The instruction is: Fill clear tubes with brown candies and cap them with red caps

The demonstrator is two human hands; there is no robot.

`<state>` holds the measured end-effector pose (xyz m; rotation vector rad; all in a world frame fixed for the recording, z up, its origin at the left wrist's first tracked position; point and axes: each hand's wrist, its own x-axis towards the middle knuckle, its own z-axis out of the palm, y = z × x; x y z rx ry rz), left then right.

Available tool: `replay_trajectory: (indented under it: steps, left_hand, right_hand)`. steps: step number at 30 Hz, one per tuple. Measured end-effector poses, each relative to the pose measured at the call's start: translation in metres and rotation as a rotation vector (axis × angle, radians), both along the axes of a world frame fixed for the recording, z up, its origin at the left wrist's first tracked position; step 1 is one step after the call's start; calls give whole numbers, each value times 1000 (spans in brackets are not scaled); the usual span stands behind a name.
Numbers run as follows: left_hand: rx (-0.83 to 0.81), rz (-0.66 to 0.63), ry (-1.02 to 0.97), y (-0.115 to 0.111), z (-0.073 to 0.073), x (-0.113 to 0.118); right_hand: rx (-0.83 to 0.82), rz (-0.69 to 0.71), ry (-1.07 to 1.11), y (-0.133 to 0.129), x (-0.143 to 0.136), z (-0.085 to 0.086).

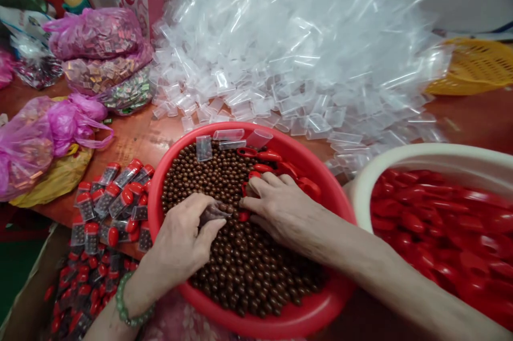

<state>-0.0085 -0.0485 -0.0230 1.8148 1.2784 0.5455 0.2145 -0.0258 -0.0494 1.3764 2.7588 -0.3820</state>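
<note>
A red basin (160, 170) holds many small round brown balls (240, 271). Over its middle, my left hand (186, 234) pinches a clear plastic tube (214, 214), partly hidden by the fingers. My right hand (280, 207) reaches in from the right, fingers curled around a red plastic cap (243, 216) close to the tube's end; much of the cap is hidden. More red caps (308, 187) lie at the basin's right inner side. A few loose clear tubes (203, 148) rest on the balls along the far side.
Behind the basin spreads a big heap of clear tubes (280, 63). A white tub (364, 186) of red pieces stands at right. Filled red-capped tubes (116, 202) pile at left, above a box of more. Pink bags (96, 36) and a yellow basket (473, 66) sit farther back.
</note>
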Motion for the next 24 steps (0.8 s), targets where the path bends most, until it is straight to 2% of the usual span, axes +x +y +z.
replay_trajectory:
  steps: [3,5,7,10,12,14,17,22,24]
  left_hand:
    - [-202,44,-143,0,-1,-5]
    - [-332,72,-230,0,-1,-7]
    - [-407,100,-308,0,0,-6]
    - [-515,125,-482,0,3,-3]
    - [-598,143,-608,1,5,-1]
    - [-652,146,-682,2,6,0]
    - [-637,159,-692,2,5,-2]
    - [-577,157,-638,1,4,-7]
    - [-544,162,-597,2,4,-7]
  right_hand:
    - [16,-6,112,-1,-1,0]
    - [-52,-34,275,0,-2,5]
    - [-186,-89,450,2,-3,12]
    - [-438,-251,649,4,-4,21]
    - [-598,-357,734,6,-5,22]
    - [-693,-394,765,6,-5,19]
    - [-605,-383,711,5,-7,12]
    - [-240,-317,570,8,-17,2]
    - [-108,-297,446,14,-25,-2]
